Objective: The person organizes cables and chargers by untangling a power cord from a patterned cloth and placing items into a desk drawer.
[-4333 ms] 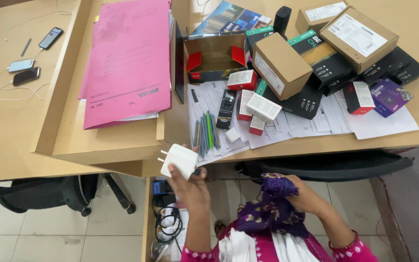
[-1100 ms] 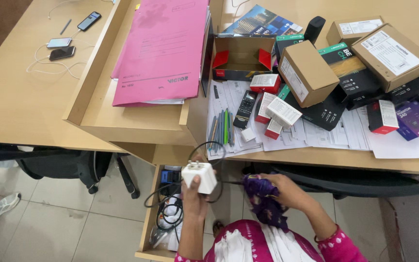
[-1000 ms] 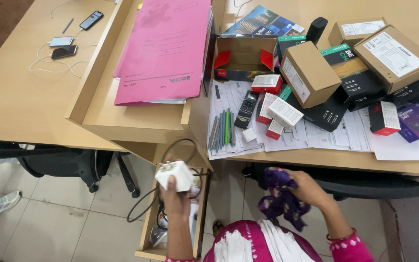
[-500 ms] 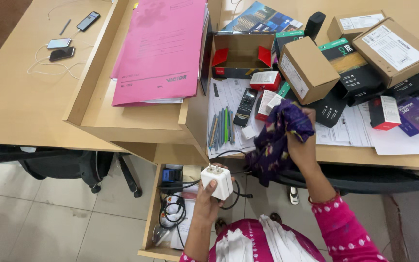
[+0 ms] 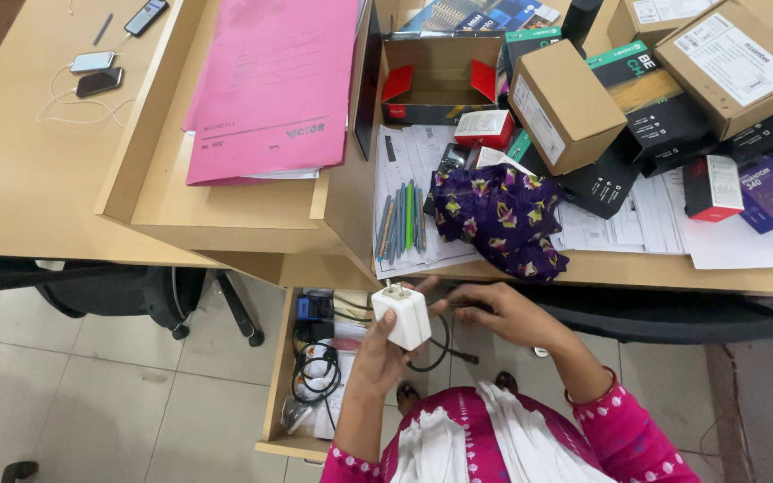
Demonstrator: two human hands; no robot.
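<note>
Head view. Left hand [image 5: 378, 344]: closing around a white charger [image 5: 402, 315], prongs pointing up toward the desk edge. Right hand [image 5: 498, 313]: pinching the black cable [image 5: 436, 351] just beside the charger, fingers together on it. Charger: sitting between both hands, above the open drawer [image 5: 277, 376]. Risk: the cable loop is hanging slack near the drawer's tangled cords and may be snagging; a loose grip is risking a drop. Purple cloth [image 5: 498, 216]: lying on the papers [image 5: 619, 228], apart from both hands.
</note>
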